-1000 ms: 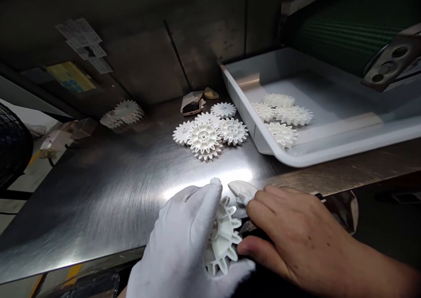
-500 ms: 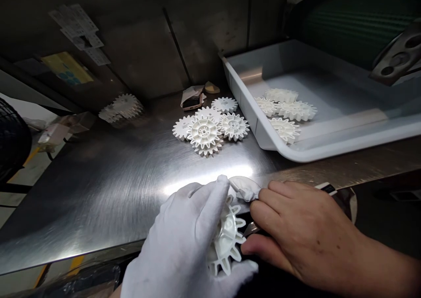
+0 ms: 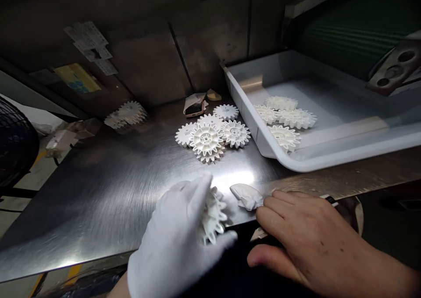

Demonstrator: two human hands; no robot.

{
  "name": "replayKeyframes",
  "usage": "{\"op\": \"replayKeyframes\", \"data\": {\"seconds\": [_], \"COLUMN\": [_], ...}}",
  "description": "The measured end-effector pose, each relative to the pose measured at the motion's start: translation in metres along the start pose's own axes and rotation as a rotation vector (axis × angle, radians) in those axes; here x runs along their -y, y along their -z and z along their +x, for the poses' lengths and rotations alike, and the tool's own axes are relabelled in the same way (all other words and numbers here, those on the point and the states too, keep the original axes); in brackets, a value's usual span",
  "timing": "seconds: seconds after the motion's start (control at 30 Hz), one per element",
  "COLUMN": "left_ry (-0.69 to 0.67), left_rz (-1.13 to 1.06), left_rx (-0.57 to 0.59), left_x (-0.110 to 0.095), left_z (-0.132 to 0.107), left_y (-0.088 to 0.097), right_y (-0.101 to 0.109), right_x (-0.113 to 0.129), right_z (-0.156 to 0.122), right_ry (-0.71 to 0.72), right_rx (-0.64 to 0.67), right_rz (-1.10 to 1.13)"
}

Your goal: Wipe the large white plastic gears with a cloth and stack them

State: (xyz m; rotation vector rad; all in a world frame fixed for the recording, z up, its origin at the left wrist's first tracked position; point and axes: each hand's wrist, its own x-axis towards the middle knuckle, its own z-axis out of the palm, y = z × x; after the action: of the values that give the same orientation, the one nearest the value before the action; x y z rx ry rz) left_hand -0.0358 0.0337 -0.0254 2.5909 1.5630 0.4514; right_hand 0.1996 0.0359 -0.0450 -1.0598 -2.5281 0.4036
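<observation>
My left hand, in a white glove, is closed around a white plastic gear above the table's front edge. The gear's toothed rim faces right, and the gloved fingers hide its other side. My bare right hand is curled around a utility knife, with the blade pointing left below the index finger. Most of its handle is hidden in the palm. A crumpled white cloth lies at the table edge, by the right fingertips. Farther back, several loose white gears rest in a pile.
A grey tray with several gears stands at the right. On the metal table, a phone-like object lies by the back wall. A fan is at the left; a green ribbed belt is above the tray.
My left hand has moved left with the gear, away from the knife blade. The right thumb is now farther from the gear. The whole view has shifted slightly.
</observation>
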Motion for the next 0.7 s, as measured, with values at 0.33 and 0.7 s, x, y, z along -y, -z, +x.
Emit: {"op": "replayKeyframes", "data": {"seconds": [0.33,0.7], "left_ry": [0.269,0.058], "left_rz": [0.125,0.104], "left_rx": [-0.102,-0.489], "left_x": [0.075,0.076], "left_z": [0.033,0.097], "left_y": [-0.035,-0.007], "right_y": [-0.02,-0.046], "right_x": [-0.023,-0.042], "right_z": [0.008,0.017], "right_ry": [-0.146,-0.098], "right_rx": [-0.165,-0.404], "right_rz": [-0.083,-0.207]}}
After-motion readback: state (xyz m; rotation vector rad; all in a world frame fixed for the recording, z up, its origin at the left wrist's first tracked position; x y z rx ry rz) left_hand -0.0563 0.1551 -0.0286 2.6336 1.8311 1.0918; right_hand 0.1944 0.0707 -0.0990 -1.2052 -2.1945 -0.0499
